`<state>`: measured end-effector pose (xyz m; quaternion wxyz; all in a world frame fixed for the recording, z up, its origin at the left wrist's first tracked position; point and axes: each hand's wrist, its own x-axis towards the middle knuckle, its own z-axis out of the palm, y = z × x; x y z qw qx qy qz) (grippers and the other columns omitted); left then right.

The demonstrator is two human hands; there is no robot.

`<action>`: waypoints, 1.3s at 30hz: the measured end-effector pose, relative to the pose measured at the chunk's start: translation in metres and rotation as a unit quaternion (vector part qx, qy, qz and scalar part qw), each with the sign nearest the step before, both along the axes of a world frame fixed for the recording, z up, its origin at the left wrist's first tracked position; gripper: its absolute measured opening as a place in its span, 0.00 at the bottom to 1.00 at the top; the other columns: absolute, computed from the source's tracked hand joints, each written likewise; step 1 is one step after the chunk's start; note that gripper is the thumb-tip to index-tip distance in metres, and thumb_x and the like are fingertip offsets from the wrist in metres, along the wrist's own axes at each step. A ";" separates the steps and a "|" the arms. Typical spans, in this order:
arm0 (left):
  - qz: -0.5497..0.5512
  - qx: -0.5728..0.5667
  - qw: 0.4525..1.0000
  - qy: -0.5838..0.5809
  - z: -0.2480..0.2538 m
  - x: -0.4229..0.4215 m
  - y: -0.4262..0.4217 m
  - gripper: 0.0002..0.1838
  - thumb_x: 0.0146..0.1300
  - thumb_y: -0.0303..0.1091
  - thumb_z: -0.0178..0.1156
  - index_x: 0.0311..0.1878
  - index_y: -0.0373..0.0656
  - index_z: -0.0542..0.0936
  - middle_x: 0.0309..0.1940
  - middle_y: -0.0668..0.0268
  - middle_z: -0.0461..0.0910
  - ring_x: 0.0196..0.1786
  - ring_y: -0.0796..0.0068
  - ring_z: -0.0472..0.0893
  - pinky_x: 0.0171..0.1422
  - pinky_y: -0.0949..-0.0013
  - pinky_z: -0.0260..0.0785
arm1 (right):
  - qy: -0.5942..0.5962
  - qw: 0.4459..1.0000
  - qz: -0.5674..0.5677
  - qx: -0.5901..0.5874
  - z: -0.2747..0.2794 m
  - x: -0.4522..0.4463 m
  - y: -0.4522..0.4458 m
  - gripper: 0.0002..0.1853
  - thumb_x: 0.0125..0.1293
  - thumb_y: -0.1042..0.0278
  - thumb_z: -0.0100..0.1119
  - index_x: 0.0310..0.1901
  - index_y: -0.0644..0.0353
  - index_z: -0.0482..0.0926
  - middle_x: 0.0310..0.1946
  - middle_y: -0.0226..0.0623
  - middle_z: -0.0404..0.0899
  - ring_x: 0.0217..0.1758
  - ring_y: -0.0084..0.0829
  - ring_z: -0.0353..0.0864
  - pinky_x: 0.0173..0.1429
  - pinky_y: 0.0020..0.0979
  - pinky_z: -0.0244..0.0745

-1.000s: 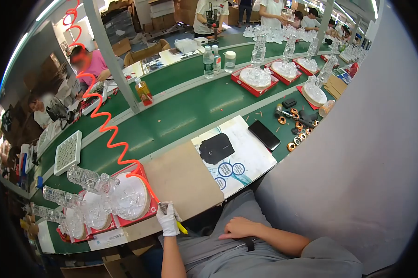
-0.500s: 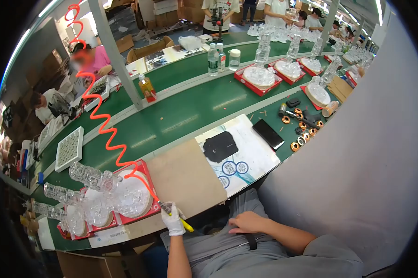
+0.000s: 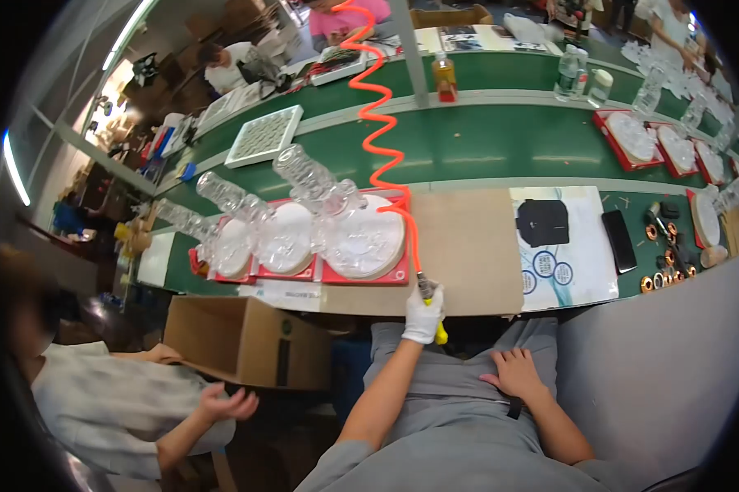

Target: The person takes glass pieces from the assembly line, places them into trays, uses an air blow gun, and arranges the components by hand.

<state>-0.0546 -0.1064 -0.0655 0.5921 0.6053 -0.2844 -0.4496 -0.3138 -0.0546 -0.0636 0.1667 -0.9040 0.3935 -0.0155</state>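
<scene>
My left hand (image 3: pixel 423 316), in a white glove, is closed around a yellow air gun (image 3: pixel 441 334) at the bench's front edge. An orange coiled hose (image 3: pixel 379 119) runs up from the tool. Bare and resting on my grey trousers, my right hand (image 3: pixel 517 373) has its fingers apart and holds nothing. To the left of the gloved hand, clear plastic assemblies (image 3: pixel 361 238) with round white bases stand on red trays (image 3: pixel 386 277). Brown cardboard (image 3: pixel 468 246) covers the bench just beyond the glove.
A co-worker (image 3: pixel 115 402) at the left is beside an open cardboard box (image 3: pixel 304 344). On the bench's right are a black phone (image 3: pixel 619 241), a black flat part (image 3: pixel 543 223) and copper-coloured rings (image 3: pixel 647 284). A white grid tray (image 3: pixel 264 136) lies farther back.
The view has swung left, shifting the bench rightward in the frame. A co-worker and an open box have come into view at lower left. My left hand still holds the air gun.
</scene>
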 end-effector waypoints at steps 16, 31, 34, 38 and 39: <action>-0.007 0.041 0.945 -0.324 -0.015 -0.031 0.019 0.14 0.65 0.40 0.66 0.46 0.42 0.77 0.31 0.56 0.85 0.35 0.53 0.87 0.41 0.56 0.78 | 0.097 0.995 -0.012 0.034 -0.006 0.015 -0.006 0.26 0.60 0.42 0.68 0.41 0.60 0.77 0.33 0.41 0.85 0.41 0.40 0.84 0.49 0.42 0.69; -0.034 0.075 0.946 -0.313 -0.023 -0.028 0.017 0.17 0.65 0.43 0.66 0.49 0.42 0.76 0.33 0.53 0.85 0.37 0.49 0.86 0.42 0.53 0.78 | 0.109 0.988 -0.002 0.110 -0.009 0.020 -0.008 0.23 0.61 0.43 0.66 0.38 0.58 0.77 0.32 0.39 0.84 0.41 0.40 0.82 0.49 0.41 0.70; -0.026 0.062 0.943 -0.326 -0.016 -0.031 0.016 0.17 0.65 0.42 0.66 0.48 0.41 0.76 0.32 0.53 0.85 0.36 0.48 0.86 0.41 0.53 0.77 | 0.002 1.000 -0.013 -0.002 -0.002 0.015 -0.005 0.22 0.60 0.44 0.67 0.38 0.58 0.78 0.33 0.39 0.83 0.43 0.40 0.80 0.49 0.40 0.68; -0.027 0.057 0.943 -0.327 -0.015 -0.031 0.016 0.17 0.65 0.42 0.66 0.48 0.41 0.76 0.32 0.53 0.85 0.36 0.49 0.86 0.41 0.53 0.78 | 0.013 0.997 -0.045 -0.066 0.017 0.012 0.008 0.23 0.60 0.44 0.67 0.39 0.59 0.79 0.36 0.39 0.82 0.45 0.39 0.78 0.50 0.40 0.67; -0.031 0.059 0.944 -0.325 -0.014 -0.030 0.017 0.17 0.65 0.42 0.67 0.48 0.40 0.77 0.32 0.53 0.85 0.36 0.49 0.86 0.41 0.53 0.78 | 0.036 0.997 -0.056 -0.047 0.013 0.009 0.012 0.23 0.59 0.44 0.67 0.40 0.59 0.79 0.37 0.39 0.81 0.45 0.38 0.78 0.51 0.40 0.67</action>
